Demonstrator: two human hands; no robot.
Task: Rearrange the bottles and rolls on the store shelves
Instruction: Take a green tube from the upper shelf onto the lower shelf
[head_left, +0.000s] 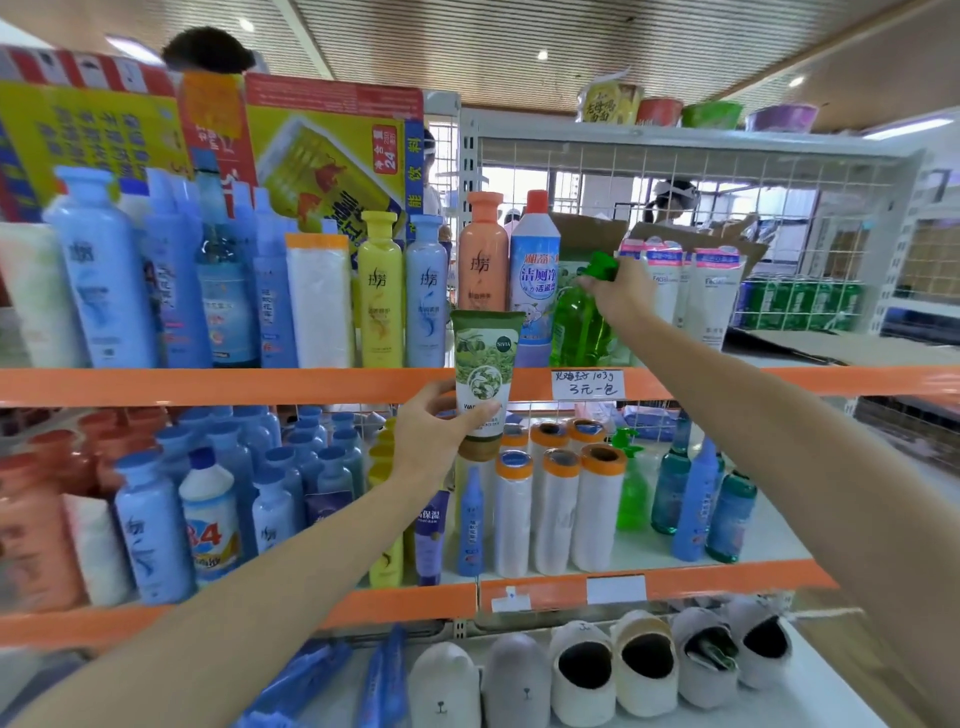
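on the upper orange-edged shelf (208, 385) i count, right of the blurred blue crowd at the far left, one white plastic roll with an orange top band (318, 301), one yellow shampoo bottle (381, 293), one pale blue shampoo bottle (426, 293), one orange shampoo bottle (482, 254), one white toilet-cleaner bottle with a red cap (534, 280), one clear green spray bottle (579, 319) and three white tubes with pink tops (714, 291). a handwritten price tag (588, 384) sits on the shelf edge below the spray bottle.

on the lower shelf (727, 577) six white rolls with orange ends (597, 506) stand upright in a cluster, with one small green pump bottle (631, 488) just beside them and four blue and teal bottles (696, 499) to the right. the blue bottles to the left are too many and too overlapped to count. on the bottom level sit six grey and white slippers (644, 662).

my left hand (434, 441) grips a green olive-print tube with a brown cap (485, 379), cap down, thumb and fingers wrapped round its lower part; it is held in front of the upper shelf's edge, not resting on anything. my right hand (615, 296) is closed over the green trigger head of the spray bottle, which stands on the upper shelf between the toilet cleaner and the white tubes.
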